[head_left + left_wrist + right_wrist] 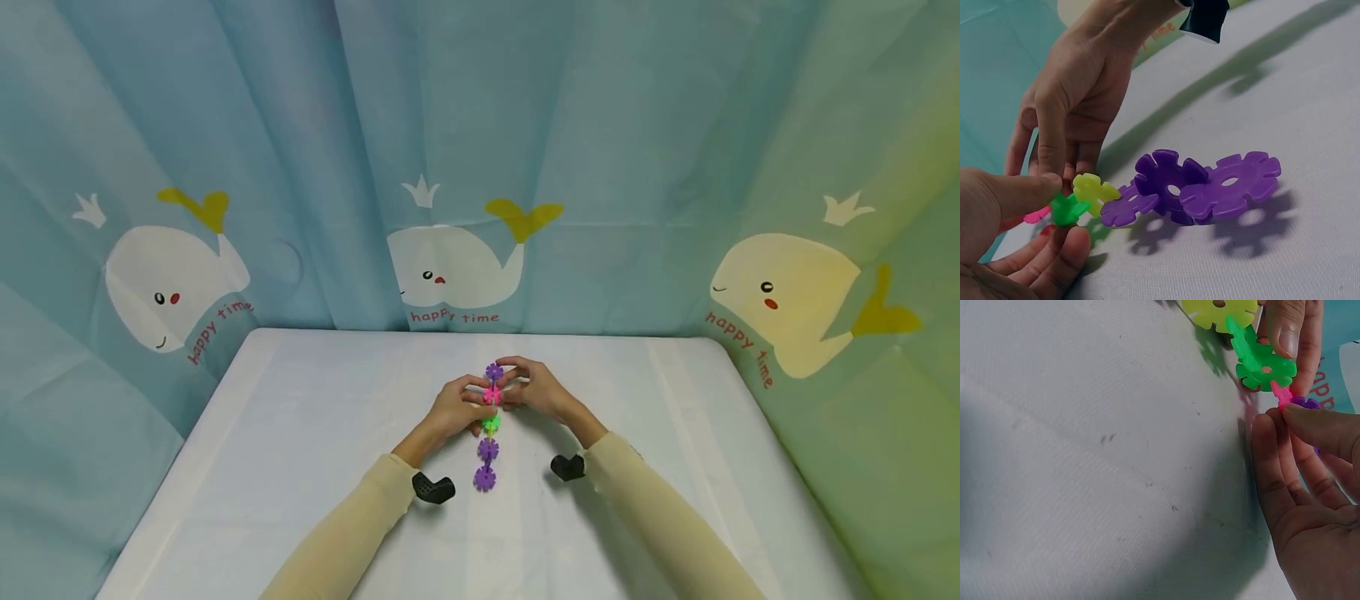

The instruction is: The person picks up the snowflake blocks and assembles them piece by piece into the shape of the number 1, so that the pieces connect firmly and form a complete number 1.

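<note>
A chain of notched plastic snowflake discs runs between both hands, its near end stretching toward the person. Thumb and fingers of my left hand (453, 408) pinch the chain at the green disc (1270, 362). From the other side, my right hand (538, 390) pinches the pink disc (492, 395) between thumb and fingertips. Beyond the pink one, a purple disc (494, 372) forms the far end, partly hidden by fingers in the right wrist view. Toward the near end come a yellow disc (1090, 190) and several purple discs (1235, 181), which cast shadows on the table.
The table (300, 467) has a white cover. Behind and beside it hangs a blue-green curtain (630, 167) printed with whales. Black wrist devices, one on the left sleeve (433, 488) and one on the right (567, 467), jut over the table.
</note>
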The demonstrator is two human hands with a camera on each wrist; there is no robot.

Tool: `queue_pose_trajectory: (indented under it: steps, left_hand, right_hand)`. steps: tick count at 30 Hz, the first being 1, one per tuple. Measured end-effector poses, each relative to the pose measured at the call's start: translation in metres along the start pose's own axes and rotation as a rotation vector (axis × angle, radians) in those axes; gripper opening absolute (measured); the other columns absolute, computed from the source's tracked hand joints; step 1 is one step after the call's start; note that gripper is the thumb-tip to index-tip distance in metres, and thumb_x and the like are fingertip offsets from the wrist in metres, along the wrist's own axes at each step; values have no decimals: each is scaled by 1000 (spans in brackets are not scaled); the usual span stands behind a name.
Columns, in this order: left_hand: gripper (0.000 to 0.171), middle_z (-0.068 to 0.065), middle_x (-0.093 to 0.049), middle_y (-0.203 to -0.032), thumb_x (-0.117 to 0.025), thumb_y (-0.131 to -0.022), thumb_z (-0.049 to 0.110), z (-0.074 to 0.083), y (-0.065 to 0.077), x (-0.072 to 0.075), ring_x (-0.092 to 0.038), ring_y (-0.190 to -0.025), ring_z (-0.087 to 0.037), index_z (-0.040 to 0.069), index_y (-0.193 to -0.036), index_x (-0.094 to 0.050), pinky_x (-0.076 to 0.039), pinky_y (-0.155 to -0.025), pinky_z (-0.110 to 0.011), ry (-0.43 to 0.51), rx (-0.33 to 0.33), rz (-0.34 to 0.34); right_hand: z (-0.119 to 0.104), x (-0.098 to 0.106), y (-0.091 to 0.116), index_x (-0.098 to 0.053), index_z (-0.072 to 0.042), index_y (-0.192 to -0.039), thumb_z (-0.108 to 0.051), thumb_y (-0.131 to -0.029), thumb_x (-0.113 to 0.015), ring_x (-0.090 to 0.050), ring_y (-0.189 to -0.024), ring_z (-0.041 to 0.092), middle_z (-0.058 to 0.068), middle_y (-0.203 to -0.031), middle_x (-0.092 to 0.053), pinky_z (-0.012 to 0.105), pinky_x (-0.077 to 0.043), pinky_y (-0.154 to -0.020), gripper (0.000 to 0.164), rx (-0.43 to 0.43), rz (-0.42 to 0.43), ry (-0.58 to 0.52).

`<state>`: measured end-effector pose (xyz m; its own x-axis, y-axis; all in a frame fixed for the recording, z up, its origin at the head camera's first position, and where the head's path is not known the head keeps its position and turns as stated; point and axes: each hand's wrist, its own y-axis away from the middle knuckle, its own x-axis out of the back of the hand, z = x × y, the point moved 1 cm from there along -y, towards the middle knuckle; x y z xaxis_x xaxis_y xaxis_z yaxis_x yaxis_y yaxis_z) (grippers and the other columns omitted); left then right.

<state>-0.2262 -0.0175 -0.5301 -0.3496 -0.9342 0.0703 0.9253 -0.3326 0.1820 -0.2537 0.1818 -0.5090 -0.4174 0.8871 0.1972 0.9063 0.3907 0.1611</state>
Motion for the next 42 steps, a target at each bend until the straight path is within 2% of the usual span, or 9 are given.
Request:
queue_pose_trajectory:
  steps: [7, 15, 25, 33, 42]
  left_hand:
    - [43, -8, -67, -83, -82, -86, 5, 4, 1, -1, -52, -47, -13, 3, -125, -64, -47, -44, -26, -70, 1, 31]
    - [43, -7, -71, -84, -83, -86, 9, 8, 3, 0, -48, -45, -11, 2, -124, -66, -44, -42, -24, -140, 8, 45]
    - [43, -6, -70, -85, -82, -87, 11, 9, 5, 7, -47, -45, -12, 1, -126, -66, -45, -42, -25, -146, 50, 22]
    - [40, -3, -70, -81, -81, -87, 10, 9, 7, 11, -48, -47, -13, 3, -124, -67, -46, -44, -25, -164, 81, 28]
    - [42, -3, -70, -82, -80, -89, 11, 8, 8, 16, -51, -50, -14, 2, -128, -65, -48, -47, -26, -158, 65, 10]
  right_hand:
    - [1, 1, 2, -43, 3, -151, 12, -94, -64, -72, -90, 32, 31, -120, -61, 45, -60, -82, 62, -26, 3, 5]
    - [2, 2, 1, -45, 2, -150, 10, -94, -67, -72, -85, 27, 29, -118, -63, 41, -60, -79, 60, -60, -10, 35]
    - [-1, 3, -3, -44, 4, -150, 7, -94, -68, -72, -84, 24, 26, -115, -65, 39, -60, -78, 61, -64, -54, 74]
    - [-2, 3, -3, -45, 2, -150, 6, -94, -68, -73, -85, 27, 27, -113, -64, 39, -60, -78, 60, -81, -44, 71]
    - [-2, 4, -5, -44, 1, -151, 3, -96, -67, -72, -86, 26, 26, -113, -64, 39, -60, -79, 59, -81, -49, 94]
